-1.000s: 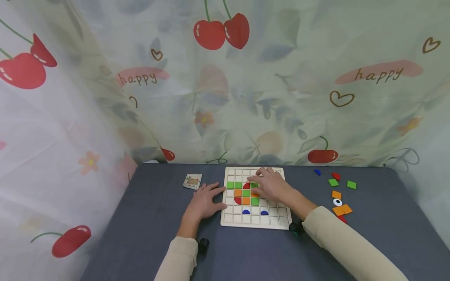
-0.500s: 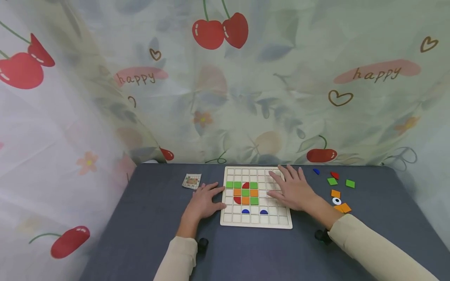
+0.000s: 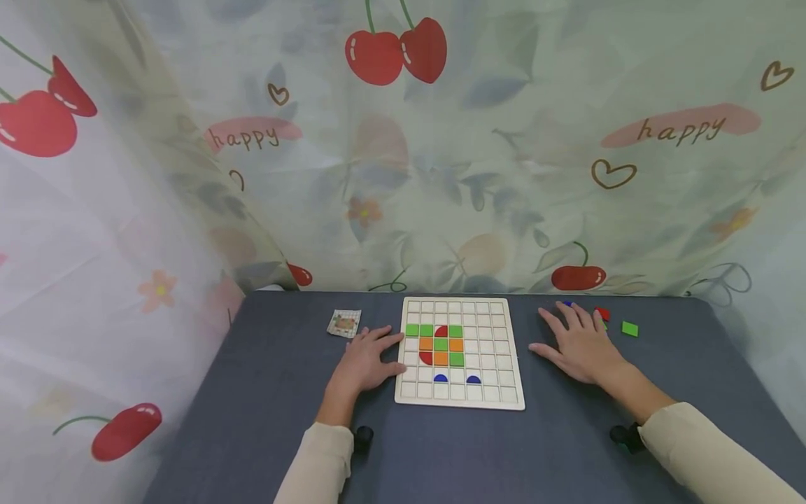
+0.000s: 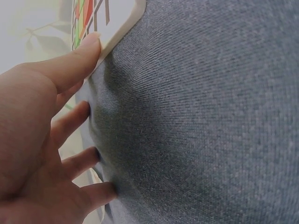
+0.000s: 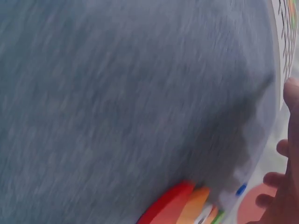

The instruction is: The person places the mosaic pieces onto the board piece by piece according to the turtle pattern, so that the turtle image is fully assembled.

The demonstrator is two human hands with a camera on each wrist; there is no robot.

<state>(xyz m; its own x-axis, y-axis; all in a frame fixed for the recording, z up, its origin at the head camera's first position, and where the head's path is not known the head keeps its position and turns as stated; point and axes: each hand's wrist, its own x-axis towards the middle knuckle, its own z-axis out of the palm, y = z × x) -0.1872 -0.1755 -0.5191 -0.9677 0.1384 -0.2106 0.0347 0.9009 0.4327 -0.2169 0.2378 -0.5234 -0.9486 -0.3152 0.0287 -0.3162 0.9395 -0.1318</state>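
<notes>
A white grid board (image 3: 491,392) lies on the dark table, with green, orange and red pieces set in its cells and two blue half-circles (image 3: 474,380) lower down. My left hand (image 3: 365,364) rests at the board's left edge, fingers spread; in the left wrist view its thumb (image 4: 84,56) touches the rim. Right of the board, my right hand (image 3: 579,346) is held over the table with fingers spread and nothing in them. It covers most of the loose pieces in the head view; red and orange pieces (image 5: 170,203) show beneath it in the right wrist view.
A small printed card (image 3: 344,323) lies left of the board. Beyond the right hand are a loose green square (image 3: 630,329) and a red piece (image 3: 602,313). A patterned curtain (image 3: 428,175) hangs behind the table's far edge.
My right hand has moved from the pieces on the board, off to the right, over the loose pieces. My left hand has stayed at the board's edge.
</notes>
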